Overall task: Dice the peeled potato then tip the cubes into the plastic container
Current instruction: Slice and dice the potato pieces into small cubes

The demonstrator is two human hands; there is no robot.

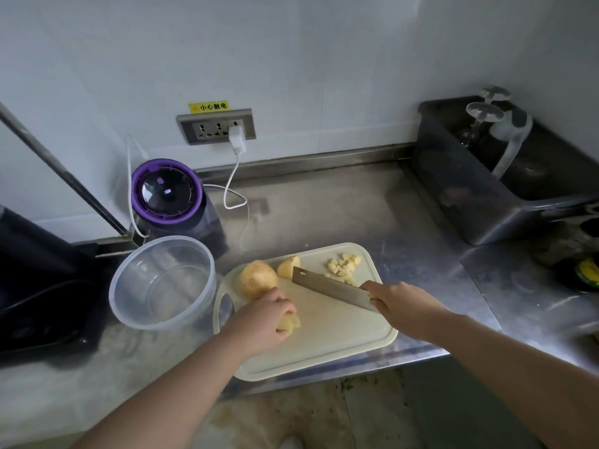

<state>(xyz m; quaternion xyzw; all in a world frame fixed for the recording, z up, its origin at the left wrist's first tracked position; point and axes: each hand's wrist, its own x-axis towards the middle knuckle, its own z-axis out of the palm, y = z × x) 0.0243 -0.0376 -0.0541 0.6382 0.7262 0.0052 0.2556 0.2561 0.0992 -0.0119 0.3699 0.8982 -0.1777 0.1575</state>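
Head view, looking down on a steel worktop (356, 205). A pale cutting board (330, 338) lies at lower centre of the frame. The left hand (265, 315), fingers curled, grips a yellow potato piece (290, 324) on the left part of the board. The right hand (400, 303) is closed round the handle of a cleaver (327, 286), whose blade runs diagonally toward the board's upper left. Whether its edge touches the board cannot be told.

A whole potato (257, 278) sits at the board's upper left corner, with a cut half (288, 266) just beside it and a small heap of diced cubes (343, 267) at the upper right corner. The clear plastic container (162, 283) stands upright on the worktop, touching the board's left edge.

Behind it are a purple-rimmed appliance (168, 196) and a wall socket (215, 126) with a white plug (236, 137). A dark bin (486, 189) is at upper right.
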